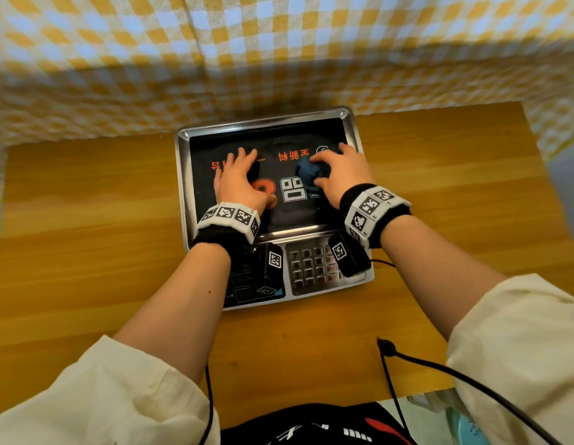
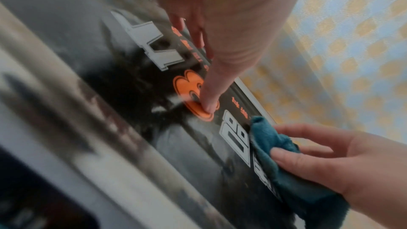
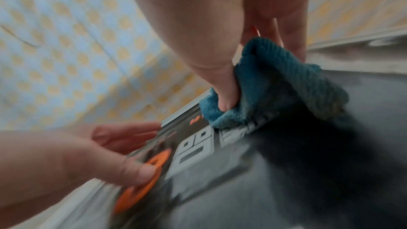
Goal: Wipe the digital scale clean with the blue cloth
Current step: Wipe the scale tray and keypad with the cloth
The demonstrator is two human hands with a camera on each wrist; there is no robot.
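A silver digital scale with a shiny metal tray sits on the brown wooden bench, close to a hanging yellow and white checked cloth. A black sheet with orange and white print lies in the tray and covers most of it. The left hand rests flat on the left part of the sheet with its fingers spread out and straight, and its thumb presses on a big orange mark. It holds nothing. The right hand is on the right part of the sheet. Its thumb and fingers are curled around a bunched-up blue fuzzy cloth, which touches the sheet next to the white print. Both wrists wear black bands with white blocks of black square marks. The number keys of the scale show at the front, between the two arms. A thin black cable lies across the near right side of the bench.
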